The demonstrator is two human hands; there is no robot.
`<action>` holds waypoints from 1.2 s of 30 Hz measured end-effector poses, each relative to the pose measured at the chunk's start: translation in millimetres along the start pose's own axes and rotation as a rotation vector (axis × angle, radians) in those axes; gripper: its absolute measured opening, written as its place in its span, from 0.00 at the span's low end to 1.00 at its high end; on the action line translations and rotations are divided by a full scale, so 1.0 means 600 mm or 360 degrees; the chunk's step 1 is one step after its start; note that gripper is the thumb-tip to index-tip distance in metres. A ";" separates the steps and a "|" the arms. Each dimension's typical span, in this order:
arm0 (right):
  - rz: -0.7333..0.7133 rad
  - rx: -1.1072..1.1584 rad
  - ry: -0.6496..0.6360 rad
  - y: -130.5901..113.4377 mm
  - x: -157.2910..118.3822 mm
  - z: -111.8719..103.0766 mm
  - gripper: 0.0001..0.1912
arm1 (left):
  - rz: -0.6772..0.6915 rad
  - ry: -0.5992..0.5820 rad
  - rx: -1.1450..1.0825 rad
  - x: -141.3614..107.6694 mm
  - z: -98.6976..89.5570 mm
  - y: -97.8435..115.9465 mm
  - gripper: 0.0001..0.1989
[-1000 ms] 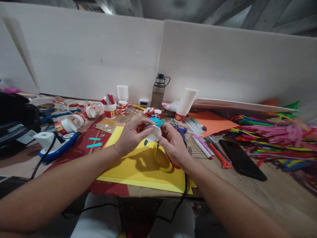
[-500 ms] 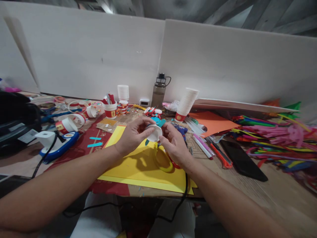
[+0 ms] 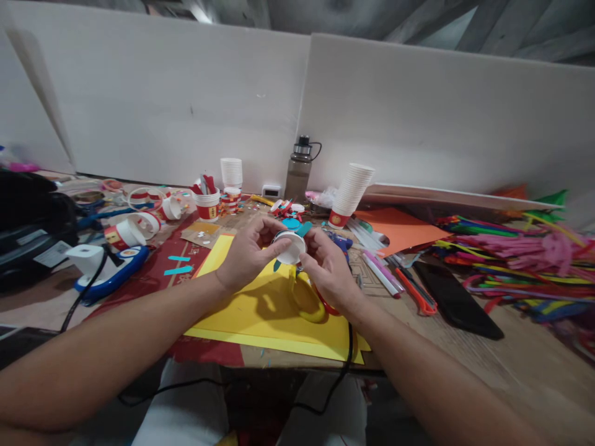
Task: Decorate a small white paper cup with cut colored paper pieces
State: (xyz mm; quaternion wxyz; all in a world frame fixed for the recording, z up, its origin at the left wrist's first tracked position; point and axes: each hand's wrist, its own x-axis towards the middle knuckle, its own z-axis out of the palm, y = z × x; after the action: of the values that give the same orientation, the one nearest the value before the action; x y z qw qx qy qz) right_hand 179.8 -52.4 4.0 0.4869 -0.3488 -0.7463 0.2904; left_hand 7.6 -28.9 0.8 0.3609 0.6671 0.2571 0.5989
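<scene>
Between my two hands is a round white cut-down paper cup base (image 3: 290, 251), its hollow side toward me, with teal paper pieces (image 3: 304, 229) sticking out at its edge. My left hand (image 3: 251, 251) grips its left rim between thumb and fingers. From the right, my right hand (image 3: 328, 266) pinches the rim, thumb at the lower edge. Fingertips behind the base are partly hidden. Below the hands, scissors with yellow and red handles (image 3: 317, 313) lie on yellow paper sheets (image 3: 260, 322). A teal paper disc (image 3: 292, 223) shows just beyond the base.
Paper cup stacks (image 3: 352, 192) and a water bottle (image 3: 298, 170) stand at the back. A blue glue gun (image 3: 341, 241), markers (image 3: 383, 272), an orange-handled cutter (image 3: 421, 300), a black phone (image 3: 458, 300) and pipe cleaners (image 3: 525, 254) lie right. Teal strips (image 3: 178, 271) lie left.
</scene>
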 end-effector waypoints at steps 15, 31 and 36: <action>-0.0053 0.0088 -0.0002 -0.005 -0.004 0.004 0.06 | 0.0190 0.0071 0.0036 -0.004 -0.002 0.000 0.06; -0.0015 0.0037 0.0108 -0.004 0.000 0.004 0.05 | 0.0025 0.0068 0.0092 -0.004 0.000 -0.002 0.11; -0.0035 0.0066 0.0099 -0.009 0.000 0.006 0.06 | 0.0143 0.0154 0.0113 0.003 -0.006 -0.002 0.07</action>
State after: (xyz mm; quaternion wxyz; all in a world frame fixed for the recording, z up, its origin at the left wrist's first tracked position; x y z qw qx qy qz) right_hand 175.3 -56.1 6.7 0.5202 -0.3393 -0.7283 0.2895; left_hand 4.7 -26.1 0.9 0.2971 0.6606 0.2651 0.6365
